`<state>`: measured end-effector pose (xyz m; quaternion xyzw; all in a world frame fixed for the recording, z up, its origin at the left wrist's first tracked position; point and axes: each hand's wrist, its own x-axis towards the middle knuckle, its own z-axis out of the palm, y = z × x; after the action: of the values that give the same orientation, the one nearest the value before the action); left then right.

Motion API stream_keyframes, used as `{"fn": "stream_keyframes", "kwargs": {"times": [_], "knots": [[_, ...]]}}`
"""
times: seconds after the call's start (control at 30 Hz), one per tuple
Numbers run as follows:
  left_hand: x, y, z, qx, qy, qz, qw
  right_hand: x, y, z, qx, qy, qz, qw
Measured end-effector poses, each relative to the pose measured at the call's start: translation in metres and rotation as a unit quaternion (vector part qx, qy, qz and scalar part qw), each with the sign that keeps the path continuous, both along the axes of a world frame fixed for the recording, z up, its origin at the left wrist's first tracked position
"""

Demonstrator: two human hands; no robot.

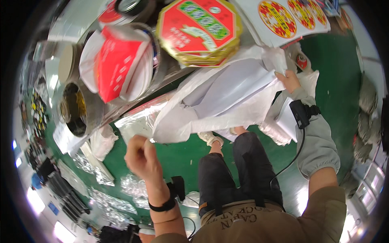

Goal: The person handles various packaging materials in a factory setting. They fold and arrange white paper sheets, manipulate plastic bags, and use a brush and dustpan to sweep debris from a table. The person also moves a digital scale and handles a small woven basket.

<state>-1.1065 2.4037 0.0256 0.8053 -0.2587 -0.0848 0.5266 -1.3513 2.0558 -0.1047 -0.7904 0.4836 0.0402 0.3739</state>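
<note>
A large white woven plastic sack (231, 112) hangs across my front, below the table edge. Its mouth gapes upward and shows a grey-white inner surface. My right hand (288, 81) grips the sack's rim at the right, thumb on top. At the other end, my left hand (142, 158) is curled in a fist, with thumb and forefinger at the sack's lower left corner; it seems to pinch it, though blur hides the exact contact. On the table above the sack lies a stack of octagonal red-and-gold printed sheets (199, 30).
Folded red-and-white printed packaging (118, 66) lies on round white pieces at the table's left. A white sheet with oval stickers (277, 18) is at the upper right. Crumpled clear plastic (112, 203) covers part of the green floor (179, 164). Grey sacks (367, 94) line the right.
</note>
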Motion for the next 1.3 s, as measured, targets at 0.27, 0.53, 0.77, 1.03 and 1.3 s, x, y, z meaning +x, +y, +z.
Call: {"fn": "stream_keyframes", "kwargs": {"times": [0.27, 0.53, 0.77, 1.03, 1.3], "knots": [[-0.102, -0.194, -0.117, 0.288, -0.114, -0.376, 0.873, -0.039, 0.028, 0.071, 0.271, -0.244, -0.156, 0.918], [-0.162, -0.269, -0.205, 0.415, -0.279, -0.519, 0.693, -0.042, 0.05, 0.043, 0.363, -0.43, 0.156, 0.812], [-0.161, -0.233, -0.224, 0.447, -0.24, -0.549, 0.664, -0.027, 0.037, 0.048, 0.458, -0.549, 0.14, 0.685], [-0.124, -0.22, -0.185, 0.335, -0.11, -0.547, 0.759, -0.051, 0.025, 0.039, 0.424, -0.473, 0.158, 0.756], [-0.189, -0.182, -0.045, -0.002, 0.107, -0.393, 0.913, -0.247, 0.057, -0.054, 0.31, -0.303, -0.397, 0.809]]}}
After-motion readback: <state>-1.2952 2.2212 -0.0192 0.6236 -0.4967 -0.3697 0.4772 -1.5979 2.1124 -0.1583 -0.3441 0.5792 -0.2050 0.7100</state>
